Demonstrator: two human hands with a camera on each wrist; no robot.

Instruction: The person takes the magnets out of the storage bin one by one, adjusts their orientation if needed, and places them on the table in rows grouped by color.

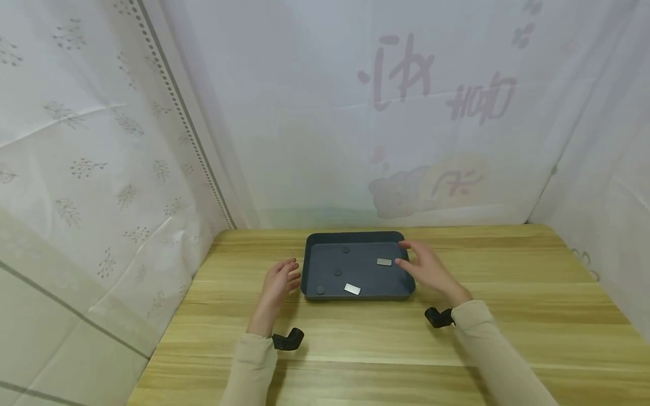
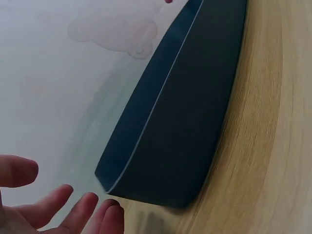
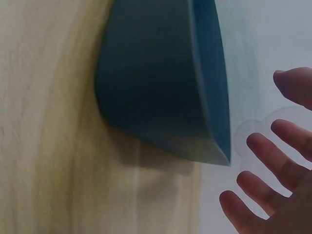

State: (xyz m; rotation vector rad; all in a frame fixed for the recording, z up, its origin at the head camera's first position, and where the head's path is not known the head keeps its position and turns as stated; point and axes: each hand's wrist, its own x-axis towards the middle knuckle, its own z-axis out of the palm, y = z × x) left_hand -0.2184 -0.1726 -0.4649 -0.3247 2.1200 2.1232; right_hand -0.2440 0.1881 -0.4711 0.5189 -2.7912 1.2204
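Two metallic plates (image 1: 384, 262) and three discs (image 1: 337, 272) are already lying in the tray (image 1: 386, 282) on the table (image 1: 355, 344). Left hand (image 1: 279, 280) and right hand (image 1: 429, 267) are flanking it, fingers apart, gripping nothing; can't tell what's left.

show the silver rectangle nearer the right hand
The farther-back silver rectangular piece, by the right hand; the other lies toward the dark-grey tray's front.
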